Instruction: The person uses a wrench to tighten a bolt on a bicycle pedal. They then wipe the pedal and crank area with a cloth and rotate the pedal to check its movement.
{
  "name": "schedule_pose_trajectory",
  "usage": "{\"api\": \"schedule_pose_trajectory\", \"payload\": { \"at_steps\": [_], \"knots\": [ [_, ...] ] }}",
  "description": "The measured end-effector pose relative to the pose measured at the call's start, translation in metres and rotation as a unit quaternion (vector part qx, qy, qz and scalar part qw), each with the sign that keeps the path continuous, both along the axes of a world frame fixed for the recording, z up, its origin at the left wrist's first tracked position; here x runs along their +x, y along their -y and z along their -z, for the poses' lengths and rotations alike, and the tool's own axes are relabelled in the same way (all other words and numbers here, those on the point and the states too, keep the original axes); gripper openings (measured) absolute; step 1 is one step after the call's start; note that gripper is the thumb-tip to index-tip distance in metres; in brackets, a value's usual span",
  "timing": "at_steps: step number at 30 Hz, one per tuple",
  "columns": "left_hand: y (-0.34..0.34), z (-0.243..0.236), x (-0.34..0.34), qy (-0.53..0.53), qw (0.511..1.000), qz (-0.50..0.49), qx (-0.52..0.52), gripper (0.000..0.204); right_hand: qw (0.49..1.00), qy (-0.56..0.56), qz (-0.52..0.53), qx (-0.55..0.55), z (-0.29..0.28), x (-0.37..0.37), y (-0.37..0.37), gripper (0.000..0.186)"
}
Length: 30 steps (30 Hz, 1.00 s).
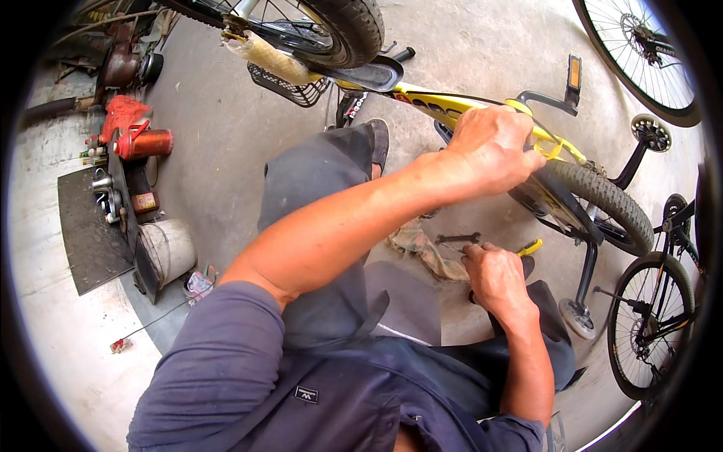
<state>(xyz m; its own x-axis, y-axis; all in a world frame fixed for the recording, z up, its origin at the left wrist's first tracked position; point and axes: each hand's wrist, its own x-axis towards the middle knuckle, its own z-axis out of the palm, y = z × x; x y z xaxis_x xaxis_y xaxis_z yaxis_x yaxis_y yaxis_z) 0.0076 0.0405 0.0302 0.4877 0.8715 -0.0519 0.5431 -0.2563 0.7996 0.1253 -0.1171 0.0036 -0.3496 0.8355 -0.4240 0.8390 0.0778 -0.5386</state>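
My left hand (pixel 493 151) is closed on the yellow frame of a small bicycle (pixel 429 105), just ahead of its rear tyre (pixel 626 211). A training wheel (pixel 578 316) hangs from that end. Lower down, my right hand (pixel 497 279) has curled fingers above the floor; what they hold, if anything, is too hidden to make out. Near those fingertips lie a dark wrench (pixel 452 238), a crumpled patterned rag (pixel 422 252) and a yellow-handled tool (pixel 531 248).
Bicycles stand at upper right (pixel 663 105) and lower right (pixel 648 331). Along the left are a red canister (pixel 151 143), clutter, a whitish bucket (pixel 166 248) and a dark mat (pixel 90 233). A wheel (pixel 346 30) of the small bicycle rises at top centre.
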Motion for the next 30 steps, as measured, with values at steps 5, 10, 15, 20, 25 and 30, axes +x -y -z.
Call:
{"api": "schedule_pose_trajectory", "payload": {
  "at_steps": [5,10,15,20,25,30],
  "knots": [
    [0.0005,0.0021,0.0014,-0.010,1.000,0.002,0.004,0.035,1.000,-0.006,0.010,-0.003,-0.0044,0.0013,0.0000,0.018],
    [-0.0003,-0.0008,0.0024,-0.018,1.000,-0.007,-0.011,0.035,1.000,0.000,0.004,-0.013,-0.0072,0.0011,-0.0010,0.018],
    [0.0011,0.0010,0.0036,-0.019,1.000,-0.010,-0.001,0.035,1.000,-0.004,0.006,-0.013,-0.0053,-0.0002,-0.0014,0.019],
    [0.0031,0.0042,0.0026,-0.009,0.999,-0.012,0.031,0.035,1.000,-0.004,0.005,-0.006,-0.0042,-0.0004,-0.0011,0.019],
    [0.0046,0.0048,0.0030,0.000,0.999,-0.013,0.039,0.032,1.000,0.004,0.002,-0.017,-0.0042,-0.0001,-0.0016,0.019],
    [0.0043,0.0074,0.0023,0.005,0.999,-0.015,0.052,0.030,1.000,0.002,0.007,-0.016,-0.0026,-0.0008,-0.0013,0.018]
  ]
}}
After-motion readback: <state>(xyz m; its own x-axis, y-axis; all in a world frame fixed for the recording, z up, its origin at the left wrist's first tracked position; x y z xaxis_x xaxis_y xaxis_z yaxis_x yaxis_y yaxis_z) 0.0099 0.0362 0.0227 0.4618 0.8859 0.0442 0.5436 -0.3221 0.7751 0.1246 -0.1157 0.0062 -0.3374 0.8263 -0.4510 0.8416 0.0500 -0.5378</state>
